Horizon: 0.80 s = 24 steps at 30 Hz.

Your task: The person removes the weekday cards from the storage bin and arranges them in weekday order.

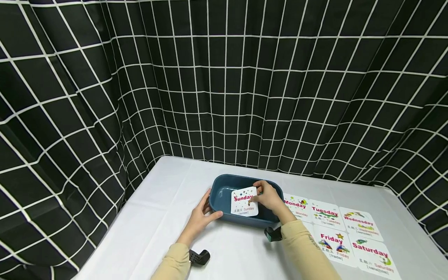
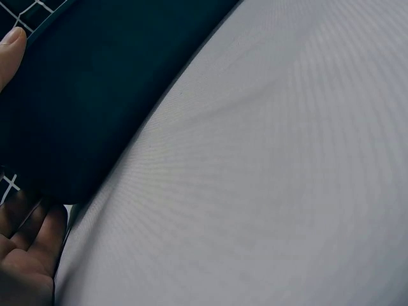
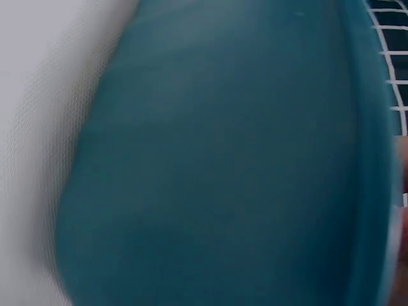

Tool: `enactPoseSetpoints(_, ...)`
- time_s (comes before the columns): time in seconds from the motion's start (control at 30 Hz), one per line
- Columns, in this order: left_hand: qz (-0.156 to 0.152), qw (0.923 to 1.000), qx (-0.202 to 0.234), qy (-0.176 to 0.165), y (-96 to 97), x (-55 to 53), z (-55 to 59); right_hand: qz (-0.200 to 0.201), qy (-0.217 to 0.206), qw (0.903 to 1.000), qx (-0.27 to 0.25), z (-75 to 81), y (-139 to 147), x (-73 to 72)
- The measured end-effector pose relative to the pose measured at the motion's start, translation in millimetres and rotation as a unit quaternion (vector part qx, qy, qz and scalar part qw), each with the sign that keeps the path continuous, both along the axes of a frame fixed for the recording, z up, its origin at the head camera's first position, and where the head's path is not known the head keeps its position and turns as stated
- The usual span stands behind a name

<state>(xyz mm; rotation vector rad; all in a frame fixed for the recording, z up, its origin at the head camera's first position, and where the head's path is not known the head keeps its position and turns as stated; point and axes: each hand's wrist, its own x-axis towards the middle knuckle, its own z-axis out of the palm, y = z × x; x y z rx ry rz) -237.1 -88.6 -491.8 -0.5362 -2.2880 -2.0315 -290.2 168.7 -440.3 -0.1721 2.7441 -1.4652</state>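
A dark teal plastic bin [image 1: 241, 220] stands on the table, its long side toward me. My left hand [image 1: 198, 221] grips its left end, thumb at the front rim and fingers along the end wall. In the left wrist view the thumb [image 2: 10, 58] lies at the upper edge of the bin [image 2: 102, 83]. Over the bin's opening, my right hand [image 1: 269, 199] pinches a white square "Sunday" card [image 1: 240, 206] by its right edge, printed face toward me. The bin's outer wall [image 3: 223, 159] fills most of the right wrist view.
On the white tablecloth [image 1: 147, 217] to the right lie several weekday cards in rows: Monday [image 1: 297, 212], Tuesday [image 1: 325, 217], Wednesday [image 1: 360, 227], Friday [image 1: 332, 243] and Saturday [image 1: 374, 258]. My right forearm overlaps part of them. A black gridded curtain [image 1: 217, 97] surrounds the table.
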Motion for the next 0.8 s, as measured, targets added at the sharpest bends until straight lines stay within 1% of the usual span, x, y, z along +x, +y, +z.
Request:
enactPoseSetpoints(0.1,0.004,1.0000,-0.003,-0.007,-0.4,0.4,-0.2,-0.003,0.002,0.9995,-0.032,4.2,7,5.9)
enactPoseSetpoints(0.23,0.006,1.0000,-0.002,-0.006,-0.3,0.2,-1.3,-0.015,0.002,0.9967,-0.079,11.5,15,15.0)
enactPoseSetpoints(0.37,0.005,1.0000,0.000,-0.008,0.0,-0.2,-1.4,-0.029,-0.004,0.9918,-0.125,18.0,23,23.2)
enactPoseSetpoints(0.47,0.004,0.9999,-0.001,-0.011,0.3,0.0,-1.6,-0.035,-0.016,0.9875,-0.153,22.3,30,31.6)
enactPoseSetpoints(0.63,0.002,1.0000,-0.001,-0.008,0.3,-0.4,-2.1,-0.046,-0.028,0.9812,-0.185,27.5,44,49.6)
enactPoseSetpoints(0.8,0.004,1.0000,-0.002,-0.009,0.2,-0.4,-1.8,-0.049,-0.033,0.9760,-0.210,27.4,59,68.4)
